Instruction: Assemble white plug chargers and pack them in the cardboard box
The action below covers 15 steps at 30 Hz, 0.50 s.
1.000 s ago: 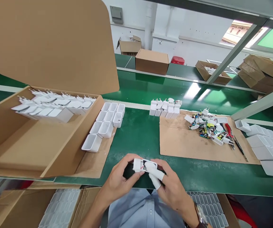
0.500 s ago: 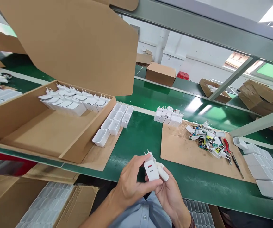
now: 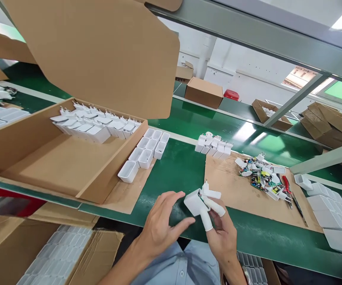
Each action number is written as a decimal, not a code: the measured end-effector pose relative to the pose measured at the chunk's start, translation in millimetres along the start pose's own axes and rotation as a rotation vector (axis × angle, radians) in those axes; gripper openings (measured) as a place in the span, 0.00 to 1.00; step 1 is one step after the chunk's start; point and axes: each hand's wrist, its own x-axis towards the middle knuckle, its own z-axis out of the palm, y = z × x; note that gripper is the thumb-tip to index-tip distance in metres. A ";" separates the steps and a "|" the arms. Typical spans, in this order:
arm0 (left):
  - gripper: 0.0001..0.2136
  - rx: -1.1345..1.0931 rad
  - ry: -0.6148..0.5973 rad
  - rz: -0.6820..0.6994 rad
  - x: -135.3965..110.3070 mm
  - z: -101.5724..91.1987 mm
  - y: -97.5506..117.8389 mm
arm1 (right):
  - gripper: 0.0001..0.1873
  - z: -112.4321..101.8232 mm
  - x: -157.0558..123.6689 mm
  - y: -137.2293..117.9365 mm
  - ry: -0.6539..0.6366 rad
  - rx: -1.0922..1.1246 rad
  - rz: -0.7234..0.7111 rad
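Note:
My right hand (image 3: 223, 228) wears white finger cots and pinches a white plug charger (image 3: 192, 202) above the green bench. Its plug-end cap (image 3: 211, 193) stands tilted off the shell, pins up, with a bit of green circuit board in the gap. Left of the charger, my left hand (image 3: 159, 219) holds nothing; its thumb and fingers are spread, apart from the charger. Beyond the hands, a cluster of white chargers (image 3: 214, 147) stands at the edge of a cardboard sheet (image 3: 222, 178). Several open white shells (image 3: 128, 171) stand in rows by the box on the left.
A large open carton (image 3: 99, 176) holds rows of chargers along its back. On the right lie a pile of circuit boards (image 3: 261, 176), red-handled pliers (image 3: 285, 184), tweezers (image 3: 300, 209) and stacked white shells (image 3: 331, 211). A carton of shells (image 3: 59, 253) sits below the bench.
My left hand has let go of the charger and opened to the left. My right hand has turned the charger, so its ports no longer show and the tilted cap does.

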 end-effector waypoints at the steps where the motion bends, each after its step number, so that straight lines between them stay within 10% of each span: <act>1: 0.25 0.009 0.001 -0.021 -1.7 0.1 -3.7 | 0.17 -1.8 1.0 -0.2 -0.017 -0.126 -0.112; 5: 0.20 0.018 -0.017 -0.085 -5.7 1.7 -12.7 | 0.24 -2.8 2.6 0.5 -0.127 -0.430 -0.341; 15: 0.21 -0.027 -0.042 -0.076 -9.1 2.9 -18.8 | 0.25 -6.5 2.7 -0.4 -0.240 -0.454 -0.303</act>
